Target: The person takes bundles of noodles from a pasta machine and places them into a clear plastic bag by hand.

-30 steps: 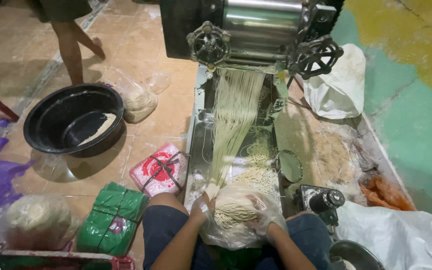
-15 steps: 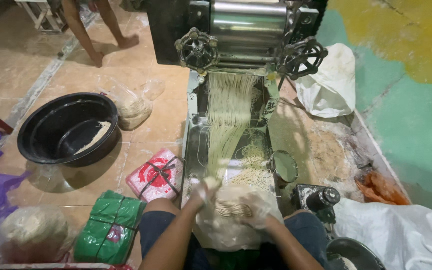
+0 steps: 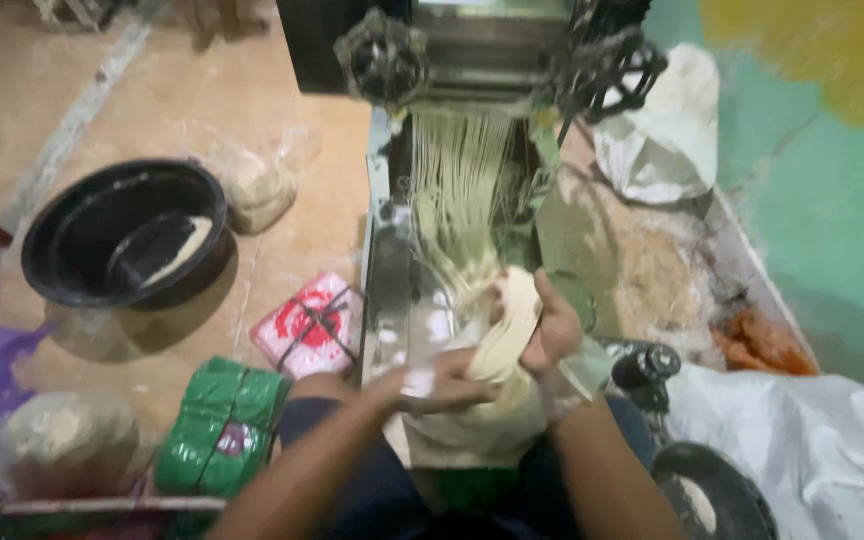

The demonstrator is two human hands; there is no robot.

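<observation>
Hands (image 3: 542, 325) lifted noodles (image 3: 497, 345) (red packet (image 3: 307, 325) left)

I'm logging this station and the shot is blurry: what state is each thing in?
Noodle strands: hanging from the machine.
Noodle bundle: gathered, held in both hands.
Left hand: closed on the bundle.
Right hand: gripping the bundle.
Black basin: upright, nearly empty.
Green packet: tied shut.

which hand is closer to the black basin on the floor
Left. The left hand grips the lower part of the noodle bundle, on the side toward the black basin at far left. The right hand holds the bundle's top, farther right, beside the metal chute.
</observation>
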